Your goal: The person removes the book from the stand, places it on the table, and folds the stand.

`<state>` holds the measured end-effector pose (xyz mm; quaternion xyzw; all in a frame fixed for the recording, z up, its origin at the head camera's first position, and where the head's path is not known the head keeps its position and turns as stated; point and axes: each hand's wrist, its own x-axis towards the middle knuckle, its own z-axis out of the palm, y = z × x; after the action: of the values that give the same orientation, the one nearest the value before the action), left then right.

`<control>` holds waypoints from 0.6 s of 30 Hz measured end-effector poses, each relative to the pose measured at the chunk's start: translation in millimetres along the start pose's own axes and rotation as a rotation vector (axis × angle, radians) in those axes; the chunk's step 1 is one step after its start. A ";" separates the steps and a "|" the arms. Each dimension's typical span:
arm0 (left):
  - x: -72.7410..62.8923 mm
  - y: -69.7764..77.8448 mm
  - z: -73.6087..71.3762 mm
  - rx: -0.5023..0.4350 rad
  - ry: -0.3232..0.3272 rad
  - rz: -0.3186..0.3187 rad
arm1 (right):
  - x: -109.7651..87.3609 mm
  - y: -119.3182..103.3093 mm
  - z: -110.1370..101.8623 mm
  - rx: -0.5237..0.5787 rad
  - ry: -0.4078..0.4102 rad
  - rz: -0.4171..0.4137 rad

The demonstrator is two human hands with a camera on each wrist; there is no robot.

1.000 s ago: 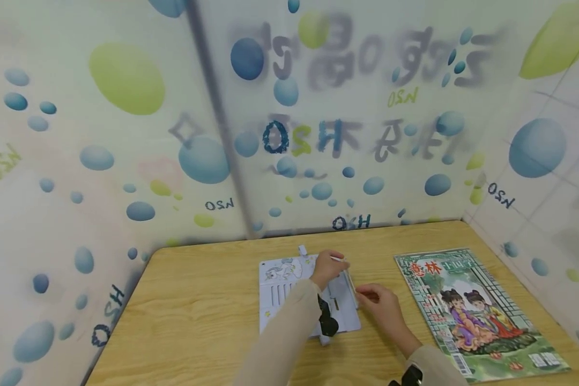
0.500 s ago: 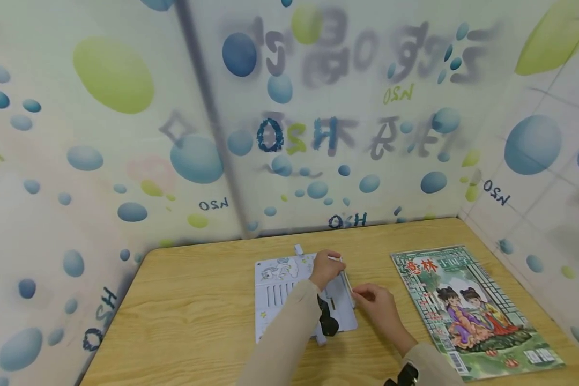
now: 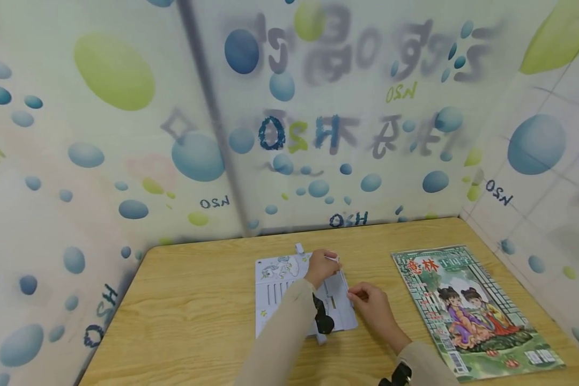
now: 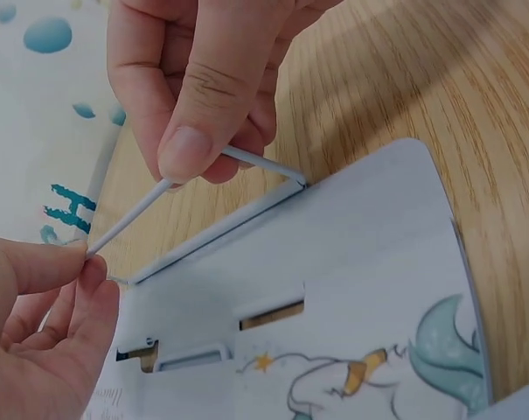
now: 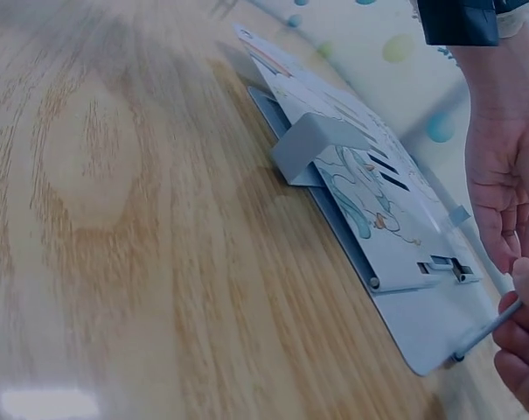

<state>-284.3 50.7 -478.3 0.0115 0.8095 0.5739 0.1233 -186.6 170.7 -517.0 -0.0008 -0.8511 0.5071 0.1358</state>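
A pale book stand [image 3: 270,287] with a unicorn print lies on the wooden table in the head view. Along its right edge a thin U-shaped wire bracket [image 4: 128,217] stands up from a hinged strip. My left hand [image 3: 321,269] reaches across the stand and pinches the bracket near its far corner. At the nearer corner my right hand [image 3: 373,308] pinches the same wire between thumb and fingers. In the left wrist view the right thumb [image 4: 190,153] covers part of the wire. The right wrist view catches a bracket leg [image 5: 487,331] meeting the panel's corner.
A magazine [image 3: 477,311] with a green illustrated cover lies to the right. Pale clips [image 5: 312,144] project from the stand's edges. Behind the table [image 3: 188,300] rises a wall [image 3: 289,203] printed with blue and green dots.
Both hands have shifted slightly left over the stand, keeping their pinch on the wire bracket. The camera view has moved a little; the stand and magazine keep their places on the table.
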 end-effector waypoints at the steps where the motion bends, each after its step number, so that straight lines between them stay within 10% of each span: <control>1: 0.2 -1.2 -0.8 0.000 -0.001 -0.001 | -0.3 0.0 1.0 -0.004 0.000 -0.004; 18: -1.5 -14.9 -9.2 -0.010 0.006 0.025 | -8.5 10.3 13.8 -0.036 0.075 -0.120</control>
<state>-283.0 36.9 -489.1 0.0192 0.8069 0.5794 0.1138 -183.0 162.6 -534.0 0.0287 -0.8528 0.4824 0.1979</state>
